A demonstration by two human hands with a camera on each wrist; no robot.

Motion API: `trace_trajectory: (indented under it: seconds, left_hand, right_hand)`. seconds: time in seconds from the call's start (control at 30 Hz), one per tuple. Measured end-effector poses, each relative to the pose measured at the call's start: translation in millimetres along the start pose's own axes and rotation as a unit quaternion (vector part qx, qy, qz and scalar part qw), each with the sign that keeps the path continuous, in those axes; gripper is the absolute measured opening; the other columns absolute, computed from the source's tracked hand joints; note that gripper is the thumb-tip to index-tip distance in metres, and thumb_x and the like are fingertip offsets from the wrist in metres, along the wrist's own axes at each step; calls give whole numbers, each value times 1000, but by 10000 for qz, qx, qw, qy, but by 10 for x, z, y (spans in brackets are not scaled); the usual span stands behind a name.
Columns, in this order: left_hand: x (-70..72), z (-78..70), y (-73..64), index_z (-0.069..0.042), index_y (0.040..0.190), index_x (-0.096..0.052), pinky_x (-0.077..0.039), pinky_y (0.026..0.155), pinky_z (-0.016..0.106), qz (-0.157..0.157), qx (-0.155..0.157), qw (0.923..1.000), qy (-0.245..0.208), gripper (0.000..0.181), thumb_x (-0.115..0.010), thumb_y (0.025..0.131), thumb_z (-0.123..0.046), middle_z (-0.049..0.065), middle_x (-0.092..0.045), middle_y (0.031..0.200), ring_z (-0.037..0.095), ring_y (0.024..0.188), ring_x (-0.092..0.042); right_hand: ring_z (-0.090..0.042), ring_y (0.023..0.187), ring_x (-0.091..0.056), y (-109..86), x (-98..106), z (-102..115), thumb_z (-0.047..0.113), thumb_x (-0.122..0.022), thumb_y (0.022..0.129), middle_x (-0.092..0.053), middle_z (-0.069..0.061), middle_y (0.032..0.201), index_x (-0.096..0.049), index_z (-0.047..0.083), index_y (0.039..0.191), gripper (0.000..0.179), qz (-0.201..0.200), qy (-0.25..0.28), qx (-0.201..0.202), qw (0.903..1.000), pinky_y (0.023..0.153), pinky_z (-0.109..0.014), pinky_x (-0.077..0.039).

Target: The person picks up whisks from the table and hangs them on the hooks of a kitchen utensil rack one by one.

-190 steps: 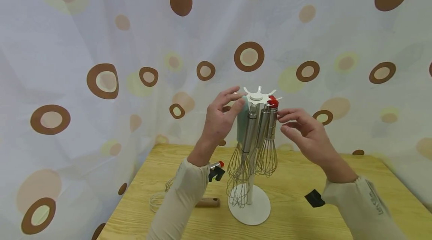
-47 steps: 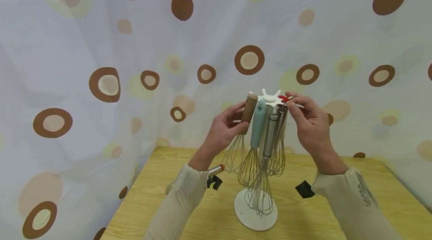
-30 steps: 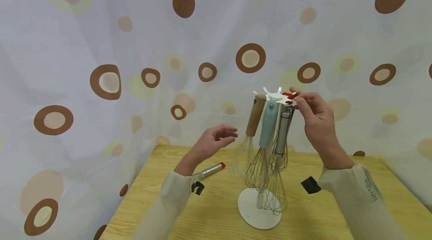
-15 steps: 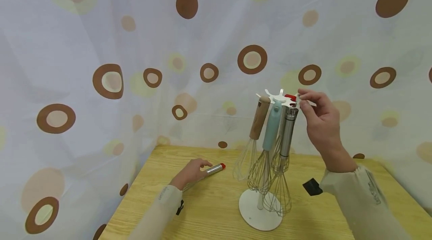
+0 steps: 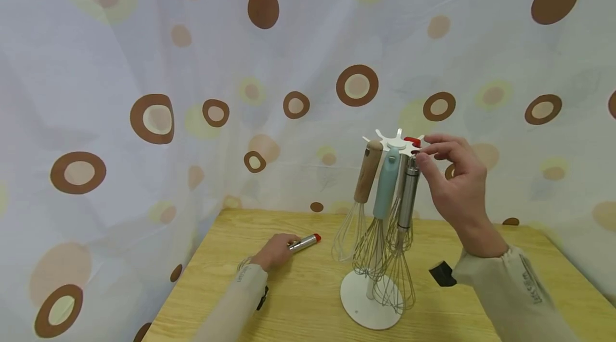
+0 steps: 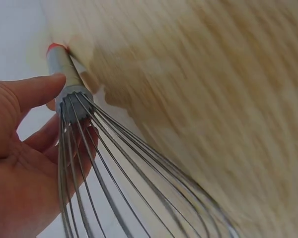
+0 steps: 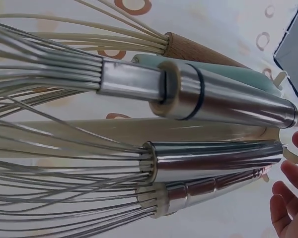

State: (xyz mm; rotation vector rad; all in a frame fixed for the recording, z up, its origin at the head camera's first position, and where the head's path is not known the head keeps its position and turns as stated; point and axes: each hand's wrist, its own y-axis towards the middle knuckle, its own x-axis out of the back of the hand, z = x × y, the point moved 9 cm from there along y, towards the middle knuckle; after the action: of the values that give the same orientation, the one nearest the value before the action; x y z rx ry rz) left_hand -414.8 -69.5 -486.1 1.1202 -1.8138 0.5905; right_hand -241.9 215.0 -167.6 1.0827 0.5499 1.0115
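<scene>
My left hand [image 5: 275, 251] grips a silver whisk with a red end [image 5: 304, 244] lying low over the table; in the left wrist view the thumb presses the handle above the wires [image 6: 82, 106]. My right hand [image 5: 459, 187] is raised beside the top of a white rotating rack [image 5: 395, 144], its thumb at the end of a thick steel whisk [image 5: 409, 197], its other fingers [image 7: 294, 173] spread loosely. Also hanging there are a wooden-handled whisk [image 5: 369, 171], a light blue whisk [image 5: 386, 184], a slim steel whisk [image 7: 218, 157] and another red-ended one [image 7: 213, 188].
The rack's round white base [image 5: 363, 310] stands on a wood-grain table [image 5: 308, 288]. Behind rises a pale curtain [image 5: 308, 37] with brown and beige circles. The hanging wire heads spread out just above the base.
The wooden-handled whisk, earlier on the table, now hangs on the rack, where my left hand released it. That hand dropped to the red-ended whisk and gripped it. The rack has turned and shifted right.
</scene>
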Motion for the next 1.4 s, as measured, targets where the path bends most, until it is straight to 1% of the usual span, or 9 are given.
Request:
trace_trajectory:
  seconds: [0.27,0.37,0.5,0.63,0.83,0.93,1.07,1.23,1.4]
  left_hand:
    - [-61,-85,57,-8,122,-64,-46,79,41,54,194,9998,13,34,-57,90,2,12,-63,112,26,96,-58]
    - [-65,-91,74,-9,123,-63,-45,78,40,80,229,9997,95,34,-57,90,1,11,-63,111,23,91,-57]
    - [-40,-112,78,-9,122,-64,-44,76,38,71,115,9997,185,34,-59,90,1,10,-63,109,21,88,-55]
    - [-21,-146,92,-10,125,-61,-43,73,36,63,35,10000,47,36,-60,91,-1,11,-63,111,20,86,-54]
    - [156,-295,154,-9,133,-55,-46,73,34,-564,-314,9979,-48,44,-55,91,4,14,-61,120,20,90,-58]
    - [345,-429,163,-8,136,-51,-47,74,35,-949,-439,9933,-484,46,-55,92,3,15,-58,122,22,95,-59]
    - [638,-645,165,-8,139,-47,-49,73,36,-1424,-533,9760,-1556,48,-55,93,3,18,-56,123,26,98,-59]
    - [990,-952,93,-14,141,-46,-49,82,42,-1853,-770,9400,-2758,49,-54,94,0,18,-53,129,30,106,-58]
    - [1215,-1345,-6,-14,144,-41,-49,85,45,-1669,-1311,9044,-3702,51,-53,96,-3,20,-46,136,35,115,-53]
  right_hand:
    - [-3,92,-54,9,-4,305,-13,-62,82,-62,-22,101,-60,-16,86,6,-128,-156,-72,9998,76,-20,-39]
    - [-3,93,-56,0,7,208,-13,-62,83,-63,-20,105,-61,-15,90,8,-84,-162,-236,9996,74,-19,-39]
    - [-7,94,-59,-5,26,-10,-8,-64,84,-66,-6,107,-62,-12,93,10,-149,27,-526,9985,73,-20,-40]
    - [-8,92,-59,-8,55,-118,-7,-66,83,-67,2,105,-62,-13,93,12,-273,208,-741,9967,73,-20,-41]
    - [-10,90,-60,-5,77,-145,-4,-68,83,-69,-2,105,-64,-12,91,13,-356,173,-791,9961,66,-19,-42]
    - [-12,86,-62,-6,73,-148,0,-69,83,-69,-5,108,-65,-11,92,14,-376,107,-826,9958,61,-18,-41]
    - [-13,82,-63,-6,81,-162,3,-70,83,-69,-5,109,-66,-9,91,15,-431,72,-946,9946,58,-17,-39]
    - [-11,89,-64,13,21,-159,1,-68,85,-69,-7,109,-66,-10,96,15,-313,323,-1029,9937,75,-19,-47]
    - [-11,92,-64,17,-17,-170,0,-65,87,-68,-7,109,-67,-7,106,20,-119,430,-1122,9927,84,-20,-46]
